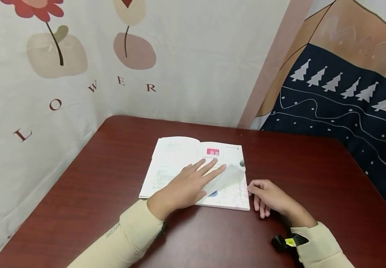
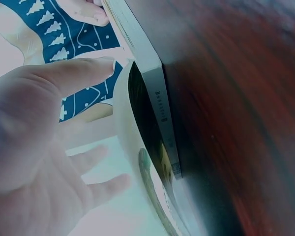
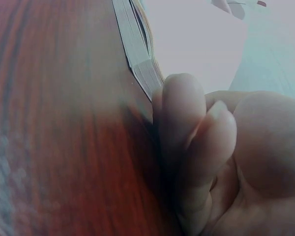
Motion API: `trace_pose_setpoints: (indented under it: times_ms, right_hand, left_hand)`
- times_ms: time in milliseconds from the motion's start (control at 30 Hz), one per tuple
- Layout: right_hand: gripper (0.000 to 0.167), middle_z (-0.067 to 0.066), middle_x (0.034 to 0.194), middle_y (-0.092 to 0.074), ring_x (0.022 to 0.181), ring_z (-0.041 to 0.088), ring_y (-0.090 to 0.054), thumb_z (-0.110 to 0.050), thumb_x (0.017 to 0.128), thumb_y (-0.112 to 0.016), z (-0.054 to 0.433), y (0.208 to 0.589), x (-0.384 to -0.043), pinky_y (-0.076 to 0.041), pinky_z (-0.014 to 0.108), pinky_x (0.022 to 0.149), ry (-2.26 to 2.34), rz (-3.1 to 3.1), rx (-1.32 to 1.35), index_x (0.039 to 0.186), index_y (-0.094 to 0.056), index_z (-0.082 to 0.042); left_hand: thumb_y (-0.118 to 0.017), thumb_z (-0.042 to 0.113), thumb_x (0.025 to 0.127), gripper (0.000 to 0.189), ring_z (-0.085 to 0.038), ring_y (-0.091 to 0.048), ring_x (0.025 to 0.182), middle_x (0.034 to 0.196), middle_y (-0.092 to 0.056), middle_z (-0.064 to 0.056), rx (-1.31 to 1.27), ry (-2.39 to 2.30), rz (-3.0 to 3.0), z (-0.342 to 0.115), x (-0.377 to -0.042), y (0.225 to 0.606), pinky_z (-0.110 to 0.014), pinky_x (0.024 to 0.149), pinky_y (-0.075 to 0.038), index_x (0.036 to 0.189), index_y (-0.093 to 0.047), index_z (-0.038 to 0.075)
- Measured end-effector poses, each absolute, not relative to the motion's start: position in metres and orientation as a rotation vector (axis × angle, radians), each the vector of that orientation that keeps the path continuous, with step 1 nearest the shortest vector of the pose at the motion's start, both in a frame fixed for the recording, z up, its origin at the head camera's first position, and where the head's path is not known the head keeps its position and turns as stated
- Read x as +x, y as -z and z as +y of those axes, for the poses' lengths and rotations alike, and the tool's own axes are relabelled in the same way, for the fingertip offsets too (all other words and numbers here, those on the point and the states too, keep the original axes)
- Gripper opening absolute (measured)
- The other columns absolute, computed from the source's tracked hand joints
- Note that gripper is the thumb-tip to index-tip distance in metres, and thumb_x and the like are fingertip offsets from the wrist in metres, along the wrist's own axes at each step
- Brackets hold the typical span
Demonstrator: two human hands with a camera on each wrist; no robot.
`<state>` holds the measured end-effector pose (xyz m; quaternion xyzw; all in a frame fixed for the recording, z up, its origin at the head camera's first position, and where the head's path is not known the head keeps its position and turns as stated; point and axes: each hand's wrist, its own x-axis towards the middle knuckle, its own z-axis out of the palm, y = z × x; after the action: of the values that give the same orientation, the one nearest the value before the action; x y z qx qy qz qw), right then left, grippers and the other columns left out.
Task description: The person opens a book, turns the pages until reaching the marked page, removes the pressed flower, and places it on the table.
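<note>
While left hand [image 1: 189, 184] overlies open book [image 1: 169, 156], right hand [image 1: 269, 197] beside.

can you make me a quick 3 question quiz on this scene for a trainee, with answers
1. Which hand lies across the book in the head view?
2. True or false: the book is closed.
3. Fill in the blank: a row of white ____ is printed along the dark blue cloth.

Key:
1. The left hand; the right hand is at the book's right edge.
2. False; it lies open on the table.
3. Trees.
</note>
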<state>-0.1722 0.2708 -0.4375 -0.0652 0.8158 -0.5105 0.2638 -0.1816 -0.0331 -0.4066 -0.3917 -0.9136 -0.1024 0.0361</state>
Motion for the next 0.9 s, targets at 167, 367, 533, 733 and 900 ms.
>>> trace_pose_setpoints:
  times_ms: [167,367,533,733,900]
  right_hand:
    - [0.030,0.008,0.058,-0.059,0.037,0.016,-0.058,-0.024,0.105,-0.047,0.2714,0.4381,-0.1716,-0.048,0.029,0.037,1.381,2.215,-0.175,0.095,-0.053,0.004]
    - [0.030,0.008,0.058,-0.059,0.037,0.015,-0.058,-0.024,0.106,-0.046,0.2716,0.4390,-0.1714,-0.048,0.028,0.037,1.386,2.207,-0.170,0.096,-0.053,0.004]
    - [0.030,0.008,0.058,-0.059,0.037,0.015,-0.058,-0.023,0.105,-0.046,0.2708,0.4385,-0.1705,-0.046,0.027,0.036,1.388,2.210,-0.170,0.095,-0.053,0.004]
    - [0.029,0.008,0.058,-0.059,0.037,0.015,-0.058,-0.022,0.105,-0.046,0.2708,0.4391,-0.1708,-0.046,0.027,0.036,1.393,2.204,-0.170,0.096,-0.053,0.004]
    - [0.029,0.007,0.057,-0.059,0.037,0.015,-0.058,-0.022,0.105,-0.045,0.2708,0.4395,-0.1711,-0.046,0.027,0.036,1.397,2.197,-0.174,0.096,-0.053,0.004]
  left_hand:
    - [-0.080,0.020,0.084,0.109,-0.032,-0.009,0.157,0.171,-0.004,-0.004,-1.213,0.204,-2.741,-0.0303,-0.1826,0.4050,-0.057,0.120,-0.028,0.162,-0.005,0.031]
    - [-0.074,0.013,0.085,0.067,-0.038,-0.006,0.156,0.170,-0.012,-0.006,-1.282,0.145,-2.660,-0.0317,-0.1838,0.4045,-0.061,0.121,-0.022,0.143,-0.054,0.038]
    - [-0.068,0.007,0.085,0.047,-0.038,-0.011,0.156,0.167,-0.022,-0.006,-1.318,0.128,-2.646,-0.0325,-0.1847,0.4056,-0.058,0.123,-0.019,0.123,-0.072,0.035]
    - [-0.063,0.005,0.089,0.038,-0.035,-0.014,0.156,0.164,-0.030,-0.007,-1.367,0.155,-2.655,-0.0323,-0.1834,0.4045,-0.052,0.126,-0.015,0.113,-0.078,0.031]
    - [-0.062,0.008,0.094,0.033,-0.032,-0.019,0.155,0.161,-0.038,-0.007,-1.363,0.184,-2.683,-0.0331,-0.1823,0.4044,-0.048,0.127,-0.013,0.115,-0.077,0.028]
